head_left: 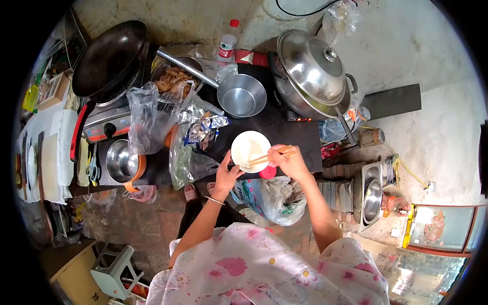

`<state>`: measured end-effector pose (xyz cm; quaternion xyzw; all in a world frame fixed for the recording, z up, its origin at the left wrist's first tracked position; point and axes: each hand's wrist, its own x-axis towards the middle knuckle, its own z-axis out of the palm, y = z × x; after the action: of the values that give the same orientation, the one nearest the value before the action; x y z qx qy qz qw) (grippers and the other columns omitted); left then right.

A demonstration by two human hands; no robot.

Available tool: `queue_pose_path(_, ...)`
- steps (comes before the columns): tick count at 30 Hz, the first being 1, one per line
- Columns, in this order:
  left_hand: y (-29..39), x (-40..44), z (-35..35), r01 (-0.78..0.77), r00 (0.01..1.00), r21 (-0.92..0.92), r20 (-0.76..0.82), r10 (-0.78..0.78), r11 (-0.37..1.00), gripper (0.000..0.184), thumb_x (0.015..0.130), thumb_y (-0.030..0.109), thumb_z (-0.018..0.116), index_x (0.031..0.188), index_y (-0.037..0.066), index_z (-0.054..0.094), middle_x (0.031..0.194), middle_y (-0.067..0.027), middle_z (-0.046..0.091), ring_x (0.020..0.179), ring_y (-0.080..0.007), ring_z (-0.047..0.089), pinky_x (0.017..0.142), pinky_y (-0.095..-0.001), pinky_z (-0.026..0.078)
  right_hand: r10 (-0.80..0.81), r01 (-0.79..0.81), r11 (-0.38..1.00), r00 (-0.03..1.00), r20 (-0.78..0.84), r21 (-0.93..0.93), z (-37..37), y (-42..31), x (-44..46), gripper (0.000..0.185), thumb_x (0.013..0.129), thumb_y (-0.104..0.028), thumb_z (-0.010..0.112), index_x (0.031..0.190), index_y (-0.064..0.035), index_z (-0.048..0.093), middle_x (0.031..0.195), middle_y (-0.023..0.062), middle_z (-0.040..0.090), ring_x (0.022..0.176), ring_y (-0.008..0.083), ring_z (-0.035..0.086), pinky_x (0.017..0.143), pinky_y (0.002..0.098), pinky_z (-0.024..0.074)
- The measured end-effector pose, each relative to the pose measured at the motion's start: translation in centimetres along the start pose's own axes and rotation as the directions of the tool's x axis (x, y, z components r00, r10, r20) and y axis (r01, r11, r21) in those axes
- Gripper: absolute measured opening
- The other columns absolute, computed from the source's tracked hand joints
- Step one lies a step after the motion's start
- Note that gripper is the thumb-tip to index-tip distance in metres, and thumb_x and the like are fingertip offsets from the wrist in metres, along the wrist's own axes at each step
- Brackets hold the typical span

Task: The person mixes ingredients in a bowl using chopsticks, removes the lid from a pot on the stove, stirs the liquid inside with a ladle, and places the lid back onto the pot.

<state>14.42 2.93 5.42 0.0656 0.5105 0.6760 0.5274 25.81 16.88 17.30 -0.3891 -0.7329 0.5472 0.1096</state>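
My left hand (227,175) holds the lower left rim of a white bowl (247,144) near the front edge of the dark counter. With my right hand (290,160) I grip a pair of wooden chopsticks (260,160), their tips inside the bowl. Something pale lies in the bowl, too indistinct to name. A red lid (268,172) sits just below the bowl. Behind the bowl stands a metal saucepan (241,96), its long handle pointing up and left. Left of the bowl are an opened foil packet (206,127) and clear plastic bags (145,119).
A wok (109,58) rests on the gas stove (108,124) at left. Browned food fills a bowl behind the bags. A lidded steel pot (315,71) stands at right. The front edge holds a steel cup (121,160); a stuffed plastic bag (282,198) is below.
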Motion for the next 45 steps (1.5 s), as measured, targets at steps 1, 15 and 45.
queue_pose_path(1,-0.1,0.0,-0.1,-0.008,1.000,-0.027,0.003,0.008,1.000,0.060,0.080,-0.007,0.047,0.135,0.002,0.025,0.116,-0.0112,0.040,0.099,-0.0222,0.052,0.074,-0.0317,0.055,-0.111,0.116,0.990,0.992,0.065,-0.083,0.1,-0.4,0.6,0.018,0.082,-0.009,0.055,0.075,0.0056,0.061,0.066,0.0082,0.063,0.055,0.0115,0.058,0.053,0.0233,0.0475)
queue_pose_path(15,-0.2,0.0,-0.4,0.009,1.000,0.024,0.023,-0.010,1.000,0.061,0.080,-0.005,0.046,0.137,0.008,0.025,0.118,-0.0100,0.041,0.104,-0.0231,0.052,0.082,-0.0346,0.051,-0.121,0.109,0.992,0.938,-0.325,-0.057,-1.2,-0.3,0.5,0.022,0.084,-0.015,0.056,0.084,0.0051,0.064,0.068,0.0086,0.065,0.061,0.0112,0.061,0.055,0.0227,0.0490)
queue_pose_path(45,-0.2,-0.1,-0.4,0.009,0.999,-0.079,0.040,-0.006,0.997,0.062,0.080,-0.008,0.046,0.136,0.003,0.023,0.121,-0.0123,0.037,0.103,-0.0246,0.050,0.078,-0.0341,0.053,-0.011,0.052,0.996,0.885,-0.466,0.075,-1.2,0.6,-2.6,0.014,0.084,-0.005,0.053,0.087,0.0068,0.060,0.071,0.0103,0.063,0.059,0.0140,0.062,0.053,0.0246,0.0509)
